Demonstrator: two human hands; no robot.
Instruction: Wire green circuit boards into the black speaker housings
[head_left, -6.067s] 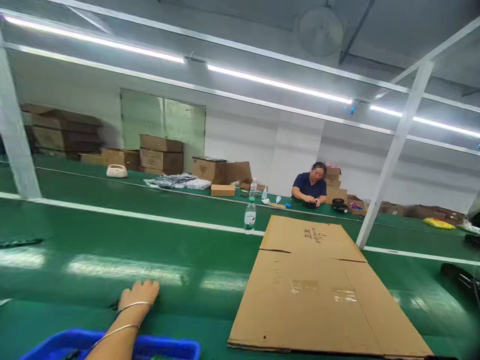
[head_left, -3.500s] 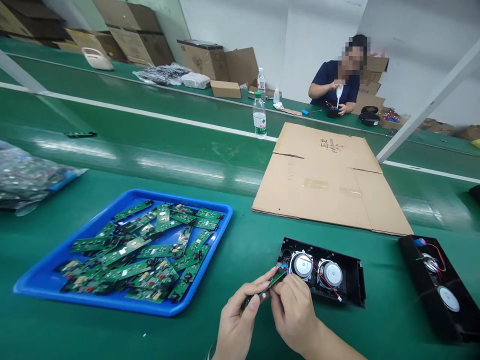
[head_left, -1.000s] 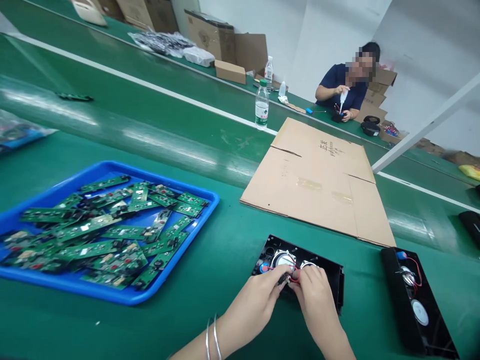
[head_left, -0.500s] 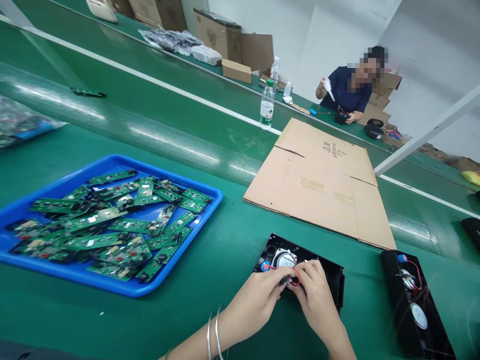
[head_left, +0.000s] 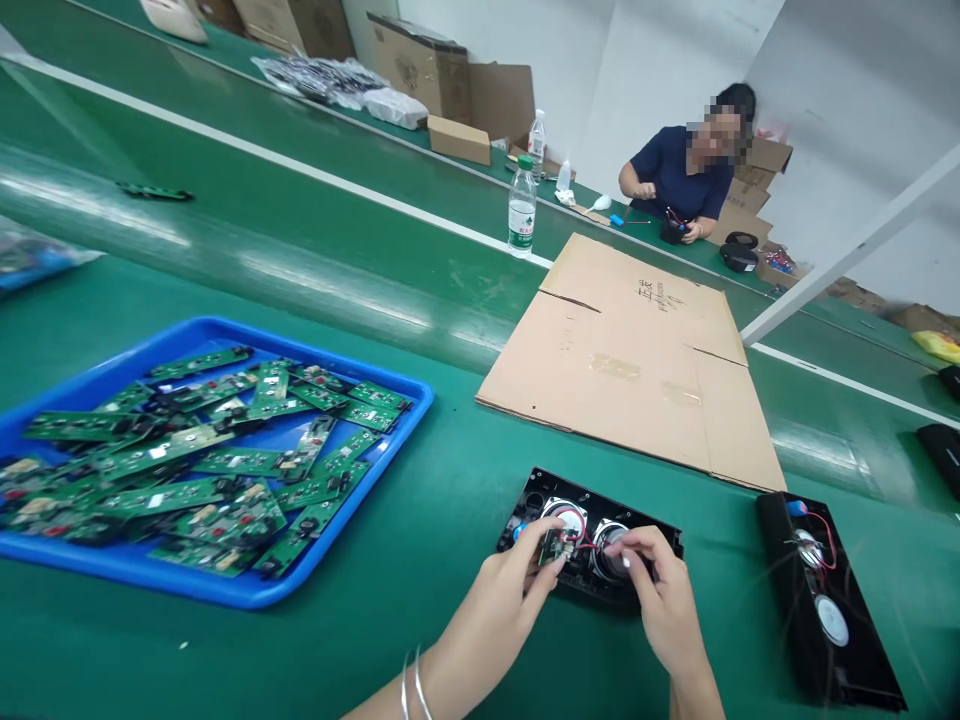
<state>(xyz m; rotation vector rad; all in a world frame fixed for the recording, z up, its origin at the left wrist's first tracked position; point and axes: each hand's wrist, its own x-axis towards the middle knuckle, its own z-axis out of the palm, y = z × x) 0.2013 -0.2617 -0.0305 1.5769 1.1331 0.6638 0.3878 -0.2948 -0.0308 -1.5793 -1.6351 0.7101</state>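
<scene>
Wiring seems in hand: left hand (head_left: 513,582) pinching a circuit board (head_left: 553,547), right hand (head_left: 661,582) curled, hold unclear, next move likely needing slack red wire (head_left: 586,546).

Green-topped workbench (head_left: 360,640). Directly on it: blue plastic tray (head_left: 422,405) left, open black speaker housing (head_left: 589,577) front and centre, second speaker housing (head_left: 797,610) to its right, near end of flattened cardboard box (head_left: 637,350) behind both, clear plastic bag (head_left: 37,250) at left edge, tiny white speck (head_left: 184,645) in front of tray.
</scene>
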